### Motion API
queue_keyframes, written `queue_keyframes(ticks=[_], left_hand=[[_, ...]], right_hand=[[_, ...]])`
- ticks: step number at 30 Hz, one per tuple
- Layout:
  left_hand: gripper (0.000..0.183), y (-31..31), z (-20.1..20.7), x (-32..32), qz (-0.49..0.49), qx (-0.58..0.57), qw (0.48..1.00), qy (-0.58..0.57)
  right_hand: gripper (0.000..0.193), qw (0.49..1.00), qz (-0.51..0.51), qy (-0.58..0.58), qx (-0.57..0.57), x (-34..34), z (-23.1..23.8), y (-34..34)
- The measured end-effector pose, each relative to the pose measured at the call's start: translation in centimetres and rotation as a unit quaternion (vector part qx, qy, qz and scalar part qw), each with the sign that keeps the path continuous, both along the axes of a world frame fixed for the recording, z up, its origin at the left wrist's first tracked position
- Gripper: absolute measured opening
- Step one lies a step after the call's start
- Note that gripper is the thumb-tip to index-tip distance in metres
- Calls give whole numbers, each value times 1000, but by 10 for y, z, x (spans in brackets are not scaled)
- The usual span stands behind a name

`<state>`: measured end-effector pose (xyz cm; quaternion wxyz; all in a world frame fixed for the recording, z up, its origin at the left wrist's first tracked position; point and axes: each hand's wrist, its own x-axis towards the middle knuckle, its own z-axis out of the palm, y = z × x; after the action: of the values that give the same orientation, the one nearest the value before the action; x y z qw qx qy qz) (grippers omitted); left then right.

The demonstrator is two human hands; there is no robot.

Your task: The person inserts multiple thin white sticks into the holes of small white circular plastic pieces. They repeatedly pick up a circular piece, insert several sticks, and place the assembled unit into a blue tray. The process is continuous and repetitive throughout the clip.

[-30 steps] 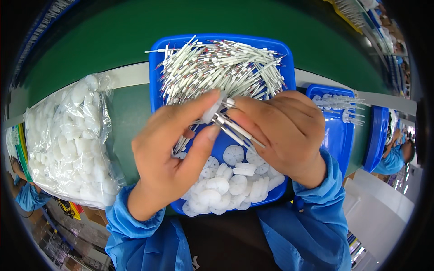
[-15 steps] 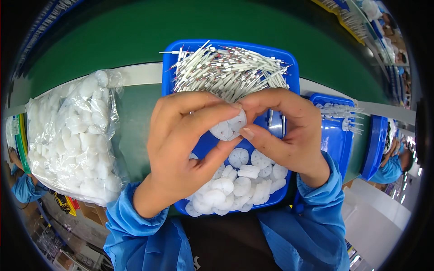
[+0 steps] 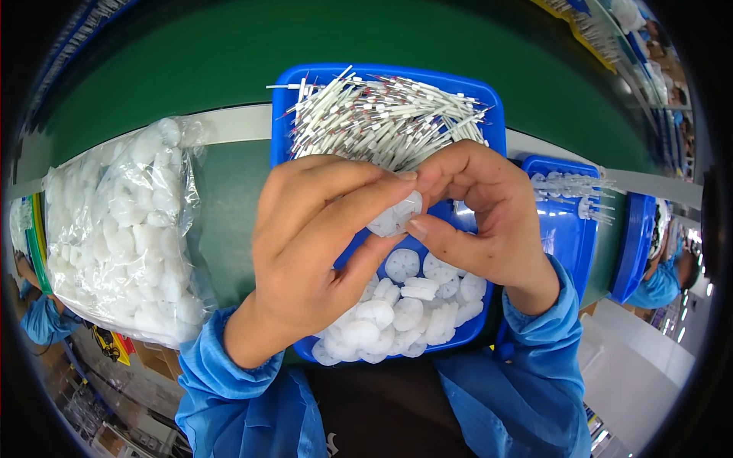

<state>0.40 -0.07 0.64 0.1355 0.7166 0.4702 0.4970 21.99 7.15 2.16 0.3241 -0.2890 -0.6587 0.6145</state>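
Observation:
A round white plastic disc (image 3: 392, 217), thin and marked with radial lines, is pinched between the fingertips of both hands over a blue bin (image 3: 497, 126). My left hand (image 3: 309, 237) grips it from the left, thumb below and fingers on top. On the disc's right edge, my right hand (image 3: 496, 217) closes thumb and index finger; whether a smaller part sits in that pinch is hidden. Below my hands lies a heap of similar white discs (image 3: 408, 313) in the near part of the bin. Thin white rods with metal tips (image 3: 382, 114) fill the far part.
A clear bag of white discs (image 3: 122, 237) rests on the left of the green work surface (image 3: 229, 183). At right stand a smaller blue bin (image 3: 569, 248) holding discs fitted on rods (image 3: 573, 187), and another blue bin (image 3: 634, 252). Co-workers' blue sleeves (image 3: 655, 285) show at the edges.
The disc has tilted and shifted slightly to the right between my fingers. My right hand's fingers have risen a little and curled more; both forearms stay nearly in place.

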Motion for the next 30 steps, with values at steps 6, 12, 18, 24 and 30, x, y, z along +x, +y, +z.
queue_keyframes(ticks=[6,12,18,24,30], left_hand=[[51,0,-1,0,-5,-6,1000,-1],[62,-2,0,-1,-20,-30,999,17],[70,-10,11,-14,-6,-91,995,-28],[61,-23,-2,-6,-39,-188,978,75],[43,-12,-2,7,-59,-162,976,132]], right_hand=[[23,997,-4,-1,-80,0,7,-1],[15,993,-5,8,-116,3,3,2],[17,974,-22,-114,195,9,5,0],[22,832,50,-311,456,41,-13,-9],[20,870,33,-286,401,34,3,-9]])
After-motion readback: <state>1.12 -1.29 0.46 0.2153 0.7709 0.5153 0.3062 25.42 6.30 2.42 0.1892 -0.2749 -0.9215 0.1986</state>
